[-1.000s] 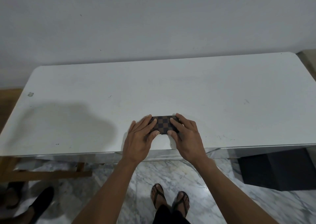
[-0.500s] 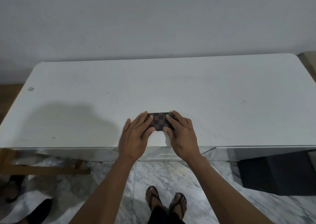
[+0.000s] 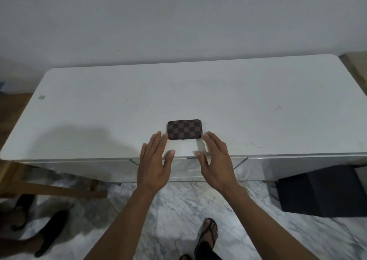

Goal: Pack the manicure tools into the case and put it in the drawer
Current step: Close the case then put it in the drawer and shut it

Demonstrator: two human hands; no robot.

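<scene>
Both hands flat-fingered, palms inward, just short of closed case.

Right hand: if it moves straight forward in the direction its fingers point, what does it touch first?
Probably the checkered case: the right hand points at its near right corner, though height above the table is unclear.

White desk, scuffed, small grey mark near far left corner. Plain grey wall behind. Marbled floor below. Wooden frame at left under desk edge. Black shoe lower left, beside another dark, blurred shoe. Black box on floor at right. Sandalled foot at bottom centre
</scene>
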